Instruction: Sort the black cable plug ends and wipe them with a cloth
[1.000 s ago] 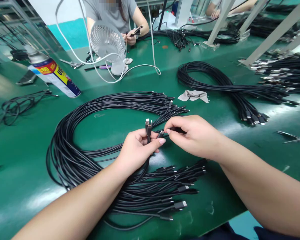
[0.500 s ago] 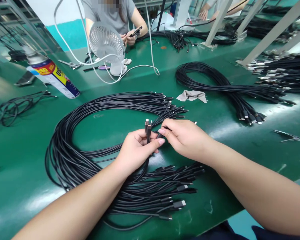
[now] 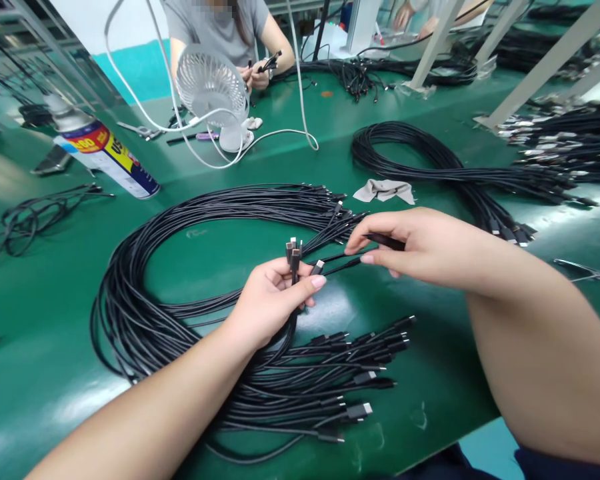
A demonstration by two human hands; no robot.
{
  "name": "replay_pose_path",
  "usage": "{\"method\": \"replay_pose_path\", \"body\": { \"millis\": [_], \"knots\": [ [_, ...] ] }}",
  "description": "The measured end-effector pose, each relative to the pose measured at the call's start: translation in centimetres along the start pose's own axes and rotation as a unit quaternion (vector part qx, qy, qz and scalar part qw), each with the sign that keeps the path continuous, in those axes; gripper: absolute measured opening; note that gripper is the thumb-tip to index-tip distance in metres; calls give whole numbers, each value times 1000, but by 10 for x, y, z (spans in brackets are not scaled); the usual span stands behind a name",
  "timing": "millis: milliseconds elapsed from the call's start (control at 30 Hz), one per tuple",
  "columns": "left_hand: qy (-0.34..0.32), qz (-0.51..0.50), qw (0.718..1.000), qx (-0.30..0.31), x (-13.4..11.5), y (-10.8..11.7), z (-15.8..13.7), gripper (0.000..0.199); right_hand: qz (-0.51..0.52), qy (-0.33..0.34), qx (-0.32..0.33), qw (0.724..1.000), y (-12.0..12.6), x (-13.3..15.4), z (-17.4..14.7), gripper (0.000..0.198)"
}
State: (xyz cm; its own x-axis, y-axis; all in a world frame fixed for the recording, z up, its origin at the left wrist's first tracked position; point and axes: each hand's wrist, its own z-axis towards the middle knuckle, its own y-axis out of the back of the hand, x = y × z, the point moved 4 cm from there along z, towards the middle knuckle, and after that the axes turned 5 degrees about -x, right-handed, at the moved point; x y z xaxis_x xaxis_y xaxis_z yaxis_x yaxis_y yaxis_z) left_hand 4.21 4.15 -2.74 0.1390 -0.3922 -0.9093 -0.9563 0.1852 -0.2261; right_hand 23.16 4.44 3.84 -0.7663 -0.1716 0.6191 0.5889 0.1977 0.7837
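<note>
My left hand (image 3: 275,297) is closed around several black cables, their USB-type connectors (image 3: 294,253) sticking up above the fingers. One more connector (image 3: 318,267) pokes out by the thumb tip. To the right, my right hand (image 3: 405,247) keeps a slim black pointed tool (image 3: 386,241) tucked across its palm; its exact kind is unclear. That hand's thumb and fingertips hover by a loose cable end (image 3: 353,263). Around and beneath my left hand curves a large loop of black cables (image 3: 145,247), with its two sets of ends pointing right.
A spray can (image 3: 105,150) and a small white fan (image 3: 213,87) with a white cord stand at the back left. Behind the grey cloth (image 3: 385,191) lies another cable bundle (image 3: 410,143). Metal tweezers (image 3: 583,270) rest at right. A co-worker (image 3: 225,40) holds cables across the table.
My right hand has moved right and away from my left hand, its fingers opening out and exposing the black tool. My left hand stays nearly still, with a connector now showing by its thumb.
</note>
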Motion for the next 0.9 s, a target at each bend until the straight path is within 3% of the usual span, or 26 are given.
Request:
{"method": "replay_pose_path", "body": {
  "millis": [100,200,300,367,500,600,667,733,900],
  "knots": [
    [-5,-4,1000,4,-2,1,1,36,4,-20,-11,1000,1,-1,0,15],
    [-2,-8,1000,10,-1,2,2,35,5,-29,-51,998,4,0,0,34],
    [3,-23,999,21,0,3,3,30,39,-1,-94,995,4,0,0,21],
    [12,-38,998,40,0,3,2,27,57,13,-109,992,3,1,0,32],
    [44,-66,993,90,0,-1,-1,36,48,21,-143,988,-1,7,-2,15],
    [57,-77,987,129,1,-3,-2,31,59,47,-198,977,-3,15,-4,33],
    [66,-73,983,155,2,-4,-4,21,64,50,-188,979,-7,18,-5,34],
    [70,-66,980,175,3,-5,-5,15,77,53,-165,982,-14,22,-4,21],
    [61,-23,974,218,2,-7,-8,18,119,109,-117,980,-29,32,-3,9]
  ]
}}
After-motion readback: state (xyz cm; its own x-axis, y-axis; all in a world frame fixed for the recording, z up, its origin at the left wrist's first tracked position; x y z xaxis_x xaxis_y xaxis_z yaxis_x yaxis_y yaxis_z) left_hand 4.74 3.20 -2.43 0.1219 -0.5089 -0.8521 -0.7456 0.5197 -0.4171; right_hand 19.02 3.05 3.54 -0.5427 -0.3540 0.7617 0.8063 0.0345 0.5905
